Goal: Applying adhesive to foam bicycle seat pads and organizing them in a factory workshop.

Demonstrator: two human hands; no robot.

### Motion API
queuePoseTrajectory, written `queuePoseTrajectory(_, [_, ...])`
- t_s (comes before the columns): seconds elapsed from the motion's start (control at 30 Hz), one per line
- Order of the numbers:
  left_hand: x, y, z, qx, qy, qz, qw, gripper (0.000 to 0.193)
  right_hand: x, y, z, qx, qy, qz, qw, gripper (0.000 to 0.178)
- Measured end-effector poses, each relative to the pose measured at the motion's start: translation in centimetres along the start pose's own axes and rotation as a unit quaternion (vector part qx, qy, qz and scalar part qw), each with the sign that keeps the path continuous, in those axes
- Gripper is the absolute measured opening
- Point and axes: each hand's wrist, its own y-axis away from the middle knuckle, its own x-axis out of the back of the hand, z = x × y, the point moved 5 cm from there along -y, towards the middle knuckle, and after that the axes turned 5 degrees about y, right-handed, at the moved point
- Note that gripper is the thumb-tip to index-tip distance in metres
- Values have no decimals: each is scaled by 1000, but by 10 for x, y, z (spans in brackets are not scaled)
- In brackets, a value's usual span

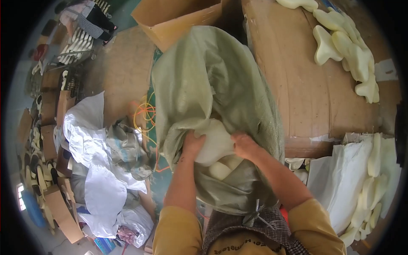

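A large grey-green woven sack stands in front of me with its mouth open. Inside the mouth is a whitish, smooth, rounded piece; whether it is foam or wrapped in plastic is not clear. My left hand is closed on its left edge, close against a fold of the sack. On the opposite edge my right hand grips it with curled fingers. Just below, cream-coloured foam pieces lie deeper in the sack, partly covered by its folds.
An open cardboard box stands beyond the sack. Cream foam pieces lie along a cardboard-covered surface at right. White sacks and an orange hose lie at left. A person is far left.
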Motion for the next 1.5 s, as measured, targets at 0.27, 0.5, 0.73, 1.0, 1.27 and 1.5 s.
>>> queuePoseTrajectory(0.27, [14,21,-94,93,11,-63,994,68,-20,67,38,-103,73,-221,967,35])
queuePoseTrajectory(0.5, [54,108,-133,226,271,73,933,57,-25,88,57,-37,35,-137,989,37])
queuePoseTrajectory(0.73, [113,198,-87,123,673,13,729,46,-57,5,23,40,214,-122,968,42])
queuePoseTrajectory(1.0, [-16,180,-68,128,832,-1,539,46,-87,-59,32,-48,214,-279,935,48])
queuePoseTrajectory(1.27, [-34,209,-56,301,701,42,645,40,-130,-47,76,108,167,-220,955,50])
queuePoseTrajectory(1.5, [-72,217,-40,324,729,28,603,45,-107,-29,36,59,235,-357,902,49])
